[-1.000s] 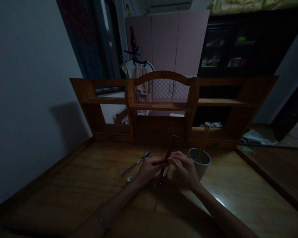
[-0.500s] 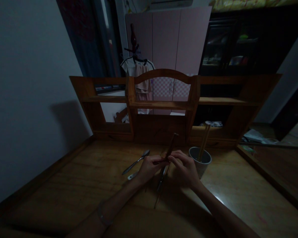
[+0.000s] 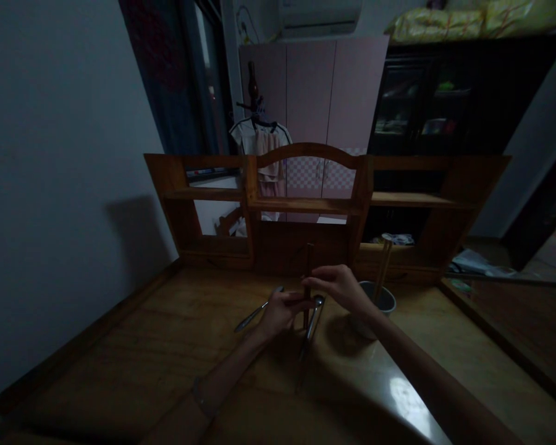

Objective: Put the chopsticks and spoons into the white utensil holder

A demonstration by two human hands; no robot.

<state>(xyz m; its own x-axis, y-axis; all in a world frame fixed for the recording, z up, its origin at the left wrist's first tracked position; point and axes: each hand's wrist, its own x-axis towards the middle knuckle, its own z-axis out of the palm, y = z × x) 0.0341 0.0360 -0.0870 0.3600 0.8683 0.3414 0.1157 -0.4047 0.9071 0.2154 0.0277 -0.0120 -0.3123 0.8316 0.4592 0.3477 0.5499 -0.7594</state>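
Both hands are on dark chopsticks (image 3: 308, 262) standing upright over the desk. My left hand (image 3: 280, 312) is closed around their lower half; how many there are I cannot tell. Higher up, the fingertips of my right hand (image 3: 340, 285) pinch the same sticks. Below them on the desk lies a metal spoon (image 3: 311, 324), its bowl pointing away. Another long-handled spoon (image 3: 252, 316) rests to the left, its far end partly behind my left hand. A grey cup (image 3: 387, 301) with light chopsticks (image 3: 382, 266) in it stands right, partly covered by my right forearm.
A wooden shelf unit (image 3: 306, 204) runs along the back of the desk (image 3: 143, 346). The wall (image 3: 65, 154) bounds the left side. A raised wooden edge (image 3: 491, 327) borders the right. Pink cabinets (image 3: 310, 93) and hanging clothes (image 3: 262, 139) are beyond.
The dark chopsticks have gone from leaning right to nearly upright. My right hand has moved up along them. The camera view has tilted up slightly.
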